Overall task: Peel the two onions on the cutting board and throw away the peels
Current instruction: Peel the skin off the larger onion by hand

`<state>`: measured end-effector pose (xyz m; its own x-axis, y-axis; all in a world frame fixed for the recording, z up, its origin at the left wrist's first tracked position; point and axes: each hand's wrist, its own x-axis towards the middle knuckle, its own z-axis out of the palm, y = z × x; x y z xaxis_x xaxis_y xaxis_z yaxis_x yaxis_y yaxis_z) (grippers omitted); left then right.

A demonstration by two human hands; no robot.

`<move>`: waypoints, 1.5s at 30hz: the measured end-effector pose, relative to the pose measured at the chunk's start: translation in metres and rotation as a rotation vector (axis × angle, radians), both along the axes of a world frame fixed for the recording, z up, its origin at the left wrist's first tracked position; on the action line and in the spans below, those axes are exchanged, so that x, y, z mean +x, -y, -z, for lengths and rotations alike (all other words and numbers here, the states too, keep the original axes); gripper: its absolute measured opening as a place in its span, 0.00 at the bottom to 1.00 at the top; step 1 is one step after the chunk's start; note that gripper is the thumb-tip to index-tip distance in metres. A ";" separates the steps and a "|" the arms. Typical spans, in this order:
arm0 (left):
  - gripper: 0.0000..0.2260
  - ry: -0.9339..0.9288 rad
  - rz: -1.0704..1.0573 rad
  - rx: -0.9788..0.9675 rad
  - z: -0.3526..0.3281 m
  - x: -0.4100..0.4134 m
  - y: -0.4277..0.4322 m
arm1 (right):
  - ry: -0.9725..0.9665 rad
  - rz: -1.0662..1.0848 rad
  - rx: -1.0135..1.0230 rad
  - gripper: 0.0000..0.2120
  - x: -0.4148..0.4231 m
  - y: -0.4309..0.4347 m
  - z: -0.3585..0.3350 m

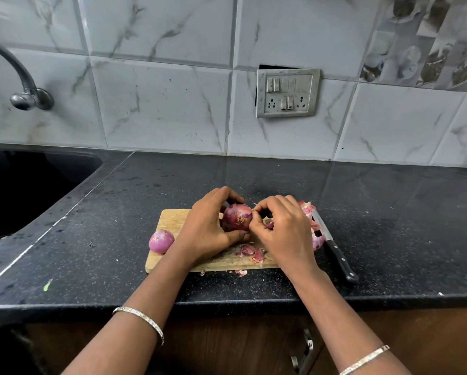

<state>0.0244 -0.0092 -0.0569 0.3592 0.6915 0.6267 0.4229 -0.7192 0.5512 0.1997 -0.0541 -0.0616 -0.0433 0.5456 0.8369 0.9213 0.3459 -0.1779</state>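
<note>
A wooden cutting board lies on the black counter. My left hand grips a red onion that still has its dark skin, held just above the board. My right hand pinches the skin at the onion's right side with fingertips. A second onion, pale pink and peeled, sits at the board's left edge. Loose peels lie on the board's front, and more peels are piled at its right, partly hidden by my right hand.
A black-handled knife lies on the counter right of the board, blade pointing away. A dark sink and a tap are at the left. A switch panel is on the tiled wall.
</note>
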 end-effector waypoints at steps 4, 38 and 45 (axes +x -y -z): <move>0.27 0.009 0.008 -0.024 0.000 -0.001 0.000 | -0.091 0.036 -0.019 0.03 0.003 0.000 0.000; 0.22 -0.001 0.048 0.012 0.001 -0.002 0.000 | -0.208 -0.242 -0.006 0.06 0.007 0.005 -0.001; 0.25 -0.008 0.027 -0.013 -0.001 -0.003 0.003 | -0.244 -0.294 0.009 0.03 0.005 0.004 -0.001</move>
